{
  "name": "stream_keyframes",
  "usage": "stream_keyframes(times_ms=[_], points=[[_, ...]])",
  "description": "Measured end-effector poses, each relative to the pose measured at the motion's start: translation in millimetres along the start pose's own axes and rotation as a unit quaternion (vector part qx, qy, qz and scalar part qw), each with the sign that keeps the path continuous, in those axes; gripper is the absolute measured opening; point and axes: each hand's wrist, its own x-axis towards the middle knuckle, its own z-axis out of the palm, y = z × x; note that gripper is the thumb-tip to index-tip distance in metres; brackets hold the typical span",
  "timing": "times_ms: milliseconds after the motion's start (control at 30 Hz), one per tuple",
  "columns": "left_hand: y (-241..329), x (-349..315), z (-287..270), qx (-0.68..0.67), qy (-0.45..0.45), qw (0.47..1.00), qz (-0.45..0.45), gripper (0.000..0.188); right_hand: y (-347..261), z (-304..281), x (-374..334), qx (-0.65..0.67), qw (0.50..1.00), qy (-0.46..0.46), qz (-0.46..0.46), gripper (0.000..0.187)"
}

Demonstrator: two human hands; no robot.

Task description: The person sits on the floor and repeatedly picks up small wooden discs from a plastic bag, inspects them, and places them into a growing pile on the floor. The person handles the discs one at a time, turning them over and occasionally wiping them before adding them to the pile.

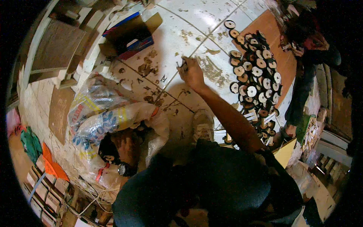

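My left hand (126, 145) reaches into the mouth of a translucent woven plastic sack (100, 100), with a watch on the wrist. Dark pieces lie around it inside the sack, and its fingers are hidden from me. Out over the tiled floor (172, 41), my right hand (192, 73) is closed, fingers curled around something small and dark that I cannot make out. A thin pale tip shows at its fingertips. Small dark pieces (141, 81) and brown crumbs are scattered on the tiles between this hand and the sack.
Many round, pale-faced, dark-rimmed discs (259, 72) are heaped at right, partly beside a brown board (288, 70). An open cardboard box (137, 44) stands far left. Another person's foot (290, 131) is at the right edge. Orange cloth (53, 164) and wooden pieces lie left.
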Motion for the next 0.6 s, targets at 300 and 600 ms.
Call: stream_keyframes(times_ms=[300, 600], points=[[4, -2, 26, -0.016, -0.092, 0.987, -0.134, 0.062, -16, 3, 15, -0.017, 0.994, -0.111, 0.001, 0.019], [23, 26, 12, -0.082, -0.153, 0.969, -0.175, 0.063, -63, -39, -43, 0.366, 0.901, -0.132, 0.19, 0.024]])
